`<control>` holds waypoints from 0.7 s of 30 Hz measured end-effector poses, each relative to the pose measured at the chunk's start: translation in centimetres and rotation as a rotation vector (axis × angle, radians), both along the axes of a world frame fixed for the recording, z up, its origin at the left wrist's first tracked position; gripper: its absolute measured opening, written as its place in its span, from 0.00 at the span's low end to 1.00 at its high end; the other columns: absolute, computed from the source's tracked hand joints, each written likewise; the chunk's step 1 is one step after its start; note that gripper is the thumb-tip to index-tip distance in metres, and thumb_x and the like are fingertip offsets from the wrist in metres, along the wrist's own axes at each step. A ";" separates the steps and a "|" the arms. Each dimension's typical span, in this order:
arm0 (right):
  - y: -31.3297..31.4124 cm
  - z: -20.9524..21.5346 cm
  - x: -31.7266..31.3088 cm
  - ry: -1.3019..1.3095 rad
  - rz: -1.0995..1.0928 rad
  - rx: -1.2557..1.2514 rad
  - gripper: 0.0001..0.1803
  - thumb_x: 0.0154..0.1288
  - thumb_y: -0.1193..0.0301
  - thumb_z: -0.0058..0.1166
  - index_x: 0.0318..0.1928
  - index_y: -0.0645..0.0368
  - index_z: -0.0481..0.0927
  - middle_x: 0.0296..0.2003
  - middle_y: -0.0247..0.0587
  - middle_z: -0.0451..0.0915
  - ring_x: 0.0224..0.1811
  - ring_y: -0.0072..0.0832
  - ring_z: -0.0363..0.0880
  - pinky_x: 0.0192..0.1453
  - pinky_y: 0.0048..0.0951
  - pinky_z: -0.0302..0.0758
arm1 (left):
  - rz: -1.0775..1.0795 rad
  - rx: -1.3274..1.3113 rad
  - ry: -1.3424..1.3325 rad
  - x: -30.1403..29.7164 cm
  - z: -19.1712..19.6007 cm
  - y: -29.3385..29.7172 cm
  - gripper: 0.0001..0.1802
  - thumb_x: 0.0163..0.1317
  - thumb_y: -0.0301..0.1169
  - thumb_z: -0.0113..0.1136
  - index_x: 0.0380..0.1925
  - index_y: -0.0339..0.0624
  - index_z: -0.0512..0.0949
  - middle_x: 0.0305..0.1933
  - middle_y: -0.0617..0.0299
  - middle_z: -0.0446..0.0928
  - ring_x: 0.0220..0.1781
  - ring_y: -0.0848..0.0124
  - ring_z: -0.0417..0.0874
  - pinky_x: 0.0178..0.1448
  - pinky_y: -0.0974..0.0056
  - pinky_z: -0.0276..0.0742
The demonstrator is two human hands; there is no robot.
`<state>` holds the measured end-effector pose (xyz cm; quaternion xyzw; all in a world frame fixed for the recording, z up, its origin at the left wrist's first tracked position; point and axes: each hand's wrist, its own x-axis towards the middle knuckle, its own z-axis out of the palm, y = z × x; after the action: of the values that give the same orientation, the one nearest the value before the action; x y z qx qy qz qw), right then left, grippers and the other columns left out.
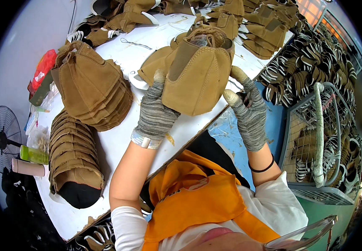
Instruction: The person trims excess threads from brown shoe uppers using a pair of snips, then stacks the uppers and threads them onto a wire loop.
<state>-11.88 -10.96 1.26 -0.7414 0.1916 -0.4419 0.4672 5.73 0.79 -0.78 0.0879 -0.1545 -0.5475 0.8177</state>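
Observation:
A brown suede-like shoe upper [197, 81] with pale stitching and a darker panel is raised over the table's right edge, toe end toward me. My left hand [156, 111], in a grey knitted glove with covered fingertips, grips its left side; some of its fingers are hidden behind the upper. My right hand [248, 113], gloved alike, is at the upper's right side with thumb and fingers apart. Its fingertips are close to the edge; whether they touch it I cannot tell. More brown pieces [158, 62] lie just behind the upper.
On the white table [122, 138], a stack of uppers [89, 83] and a nested row [74, 146] stand at left. More uppers [264, 33] cover the far end. A wire cart [319, 138] at right holds shoe parts; a fan [3, 136] and a green-lidded container [34, 154] are far left.

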 end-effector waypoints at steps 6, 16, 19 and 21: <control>0.1 0.0 1.3 -0.045 -0.173 -0.548 0.24 0.51 0.70 0.66 0.52 0.53 0.79 0.39 0.34 0.72 0.31 0.20 0.71 0.34 0.21 0.72 | 0.035 0.034 -0.003 -0.5 0.2 -0.2 0.27 0.70 0.46 0.43 0.62 0.42 0.62 0.62 0.54 0.68 0.64 0.60 0.69 0.68 0.52 0.66; -0.2 0.7 0.6 -0.043 -0.183 -0.571 0.14 0.47 0.72 0.66 0.38 0.54 0.84 0.28 0.34 0.74 0.33 0.30 0.74 0.38 0.29 0.74 | -0.035 -0.007 0.063 -0.1 0.0 -0.1 0.25 0.70 0.45 0.43 0.61 0.41 0.64 0.61 0.53 0.69 0.64 0.60 0.70 0.68 0.51 0.65; -0.9 1.2 0.8 0.025 -0.218 -0.698 0.13 0.48 0.71 0.66 0.38 0.53 0.84 0.29 0.35 0.74 0.32 0.30 0.75 0.35 0.29 0.74 | -0.043 -0.003 0.053 -0.4 0.1 -0.2 0.25 0.71 0.44 0.43 0.61 0.40 0.64 0.61 0.53 0.69 0.63 0.60 0.70 0.67 0.51 0.66; -1.3 1.5 0.7 0.039 -0.210 -0.772 0.13 0.48 0.71 0.66 0.38 0.52 0.84 0.29 0.35 0.74 0.29 0.31 0.75 0.32 0.29 0.75 | -0.049 -0.003 0.057 -0.4 -0.1 -0.2 0.25 0.71 0.44 0.43 0.61 0.40 0.63 0.61 0.53 0.69 0.63 0.60 0.70 0.68 0.51 0.66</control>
<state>-11.23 -12.27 2.80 -0.8470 0.0951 -0.5128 0.1027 5.31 0.54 -0.84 0.0672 -0.1338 -0.5694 0.8083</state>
